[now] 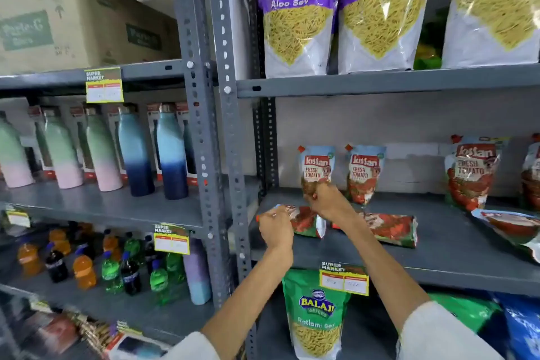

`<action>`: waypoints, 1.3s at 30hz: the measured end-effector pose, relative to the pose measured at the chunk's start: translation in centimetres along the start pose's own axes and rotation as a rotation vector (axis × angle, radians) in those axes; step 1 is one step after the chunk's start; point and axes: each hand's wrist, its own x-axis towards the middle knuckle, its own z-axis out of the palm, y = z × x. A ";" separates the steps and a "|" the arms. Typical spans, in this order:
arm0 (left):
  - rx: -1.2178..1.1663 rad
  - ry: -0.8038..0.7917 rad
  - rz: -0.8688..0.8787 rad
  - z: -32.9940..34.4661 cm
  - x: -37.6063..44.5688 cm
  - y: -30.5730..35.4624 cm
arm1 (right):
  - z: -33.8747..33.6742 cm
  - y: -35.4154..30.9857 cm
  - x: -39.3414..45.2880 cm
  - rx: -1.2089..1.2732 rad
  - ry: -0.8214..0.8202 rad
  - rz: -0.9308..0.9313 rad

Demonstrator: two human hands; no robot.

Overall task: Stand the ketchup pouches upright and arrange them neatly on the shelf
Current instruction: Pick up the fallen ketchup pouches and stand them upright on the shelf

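Red-and-blue ketchup pouches sit on the grey middle shelf [438, 248]. Two stand upright at the back left [317, 166] [365, 172], and a larger one [470, 172] stands further right. My right hand [327, 199] grips the lower part of the leftmost upright pouch. My left hand [276, 228] holds the top edge of a pouch lying flat [306, 221] at the shelf's left end. Another pouch [391, 228] lies flat behind my right forearm. One more lies tilted at the right edge [514, 228].
Purple snack bags [298, 14] fill the shelf above; green [315, 313] and blue bags sit below. Grey slotted uprights [230, 155] bound the shelf on the left. Beyond them stand gradient water bottles [134, 152], soda bottles [84, 269] and a cardboard box [73, 23].
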 end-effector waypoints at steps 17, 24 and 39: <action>0.072 -0.258 -0.034 0.5 5.7 -1.2 | 1.6 0.8 0.5 0.503 -0.234 0.247; 0.247 -0.485 0.523 1.7 7.4 1.5 | 1.3 0.7 0.1 0.569 0.153 0.095; 0.343 -0.180 0.535 2.2 5.2 -3.6 | 1.1 6.0 -0.5 0.479 0.037 0.170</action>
